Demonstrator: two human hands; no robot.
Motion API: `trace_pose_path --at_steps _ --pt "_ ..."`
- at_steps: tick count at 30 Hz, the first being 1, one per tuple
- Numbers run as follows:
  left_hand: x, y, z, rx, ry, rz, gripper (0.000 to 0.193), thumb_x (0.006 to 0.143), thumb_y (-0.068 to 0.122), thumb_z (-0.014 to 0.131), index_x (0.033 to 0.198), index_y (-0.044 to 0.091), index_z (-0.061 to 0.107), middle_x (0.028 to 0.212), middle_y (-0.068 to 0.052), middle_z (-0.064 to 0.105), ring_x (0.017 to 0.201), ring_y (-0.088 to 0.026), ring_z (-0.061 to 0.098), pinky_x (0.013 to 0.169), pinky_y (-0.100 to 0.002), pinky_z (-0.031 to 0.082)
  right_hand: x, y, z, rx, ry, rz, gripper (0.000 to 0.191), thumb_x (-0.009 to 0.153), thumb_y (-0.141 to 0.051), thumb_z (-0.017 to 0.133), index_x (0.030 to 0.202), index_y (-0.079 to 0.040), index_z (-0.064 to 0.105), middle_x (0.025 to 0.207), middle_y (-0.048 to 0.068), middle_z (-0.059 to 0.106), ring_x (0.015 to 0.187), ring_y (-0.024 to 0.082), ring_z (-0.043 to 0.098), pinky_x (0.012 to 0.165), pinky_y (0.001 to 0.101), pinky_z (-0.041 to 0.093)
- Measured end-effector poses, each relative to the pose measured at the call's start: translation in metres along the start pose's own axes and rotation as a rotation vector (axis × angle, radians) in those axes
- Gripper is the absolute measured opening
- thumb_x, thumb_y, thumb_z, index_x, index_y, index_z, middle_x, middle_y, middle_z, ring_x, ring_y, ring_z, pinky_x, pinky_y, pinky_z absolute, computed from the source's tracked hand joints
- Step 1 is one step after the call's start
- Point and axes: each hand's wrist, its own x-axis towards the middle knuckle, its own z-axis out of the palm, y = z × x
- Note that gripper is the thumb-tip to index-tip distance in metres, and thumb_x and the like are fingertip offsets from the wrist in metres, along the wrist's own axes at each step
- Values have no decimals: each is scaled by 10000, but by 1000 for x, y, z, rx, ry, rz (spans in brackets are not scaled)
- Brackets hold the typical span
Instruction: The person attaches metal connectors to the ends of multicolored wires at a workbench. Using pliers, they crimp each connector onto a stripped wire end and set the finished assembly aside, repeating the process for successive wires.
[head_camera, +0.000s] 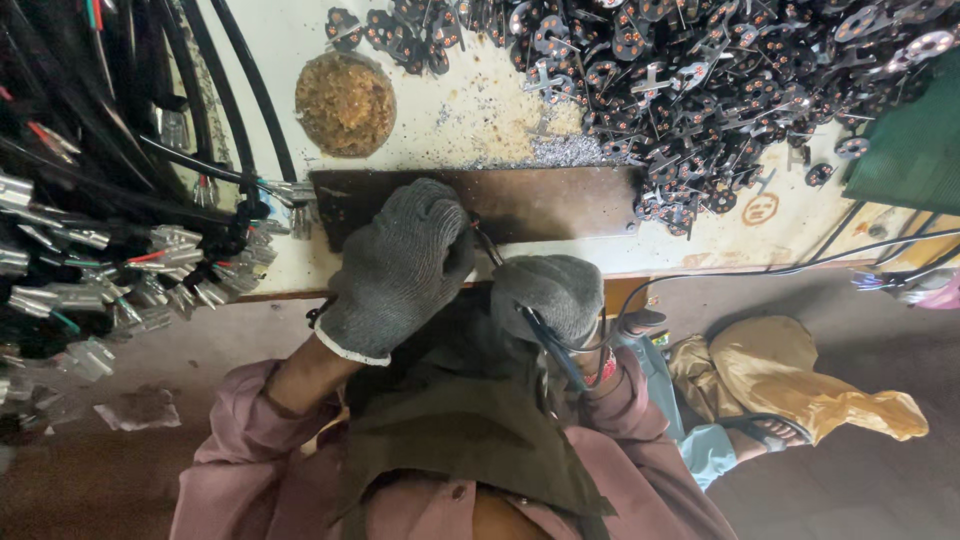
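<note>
Both hands wore grey knit gloves at the near edge of the tabletop (300, 30): the left hand (400, 265) lay curled on the dark metal plate (560, 200), its grip closed, though on what I cannot tell. The right hand (550, 295) was clamped on a blue-handled tool (550, 345). Black round parts (680, 90) were heaped behind the plate, and bundled cables with metal terminals (120, 260) lay to the left.

We hold both gloved hands close together: our left hand (400, 268) curled, knuckles up, our right hand (548, 293) fisted just nearer, seemingly gripping something thin.
</note>
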Motion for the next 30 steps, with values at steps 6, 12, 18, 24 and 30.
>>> trace_pose_path --at_steps 6,12,18,24,30 --pt "-3 2 3 15 -9 -2 216 838 153 780 978 85 631 1113 -88 655 1003 -314 659 801 -426 566 16 -12 -7 -22 -98 54 326 682 -124 827 982 -132 699 802 60 670 643 286 646 562 407 475" --pt "-2 3 1 -34 -21 -2 219 816 135 793 965 81 643 1088 -97 660 980 -320 652 811 -423 560 18 -8 -7 90 43 -3 359 724 -109 818 1048 -87 666 912 112 708 756 300 714 649 382 561" --pt "-4 1 -3 -79 10 21 242 814 109 806 980 66 635 1130 -119 649 1032 -333 646 825 -437 563 12 -5 1 158 108 27 347 765 -84 853 1058 -74 667 890 102 722 767 304 739 680 373 584" --pt "0 -1 3 -50 59 63 232 795 110 793 945 80 619 1084 -131 624 1006 -350 637 805 -455 566 6 -5 2 139 87 38 328 761 -85 846 1039 -75 672 877 102 720 754 302 734 671 371 575" --pt "-5 -2 3 -44 57 53 212 833 128 782 966 95 619 1106 -119 635 1008 -337 648 796 -450 568 6 -3 -4 146 72 55 320 758 -87 843 1029 -70 674 871 104 717 748 301 731 665 369 571"
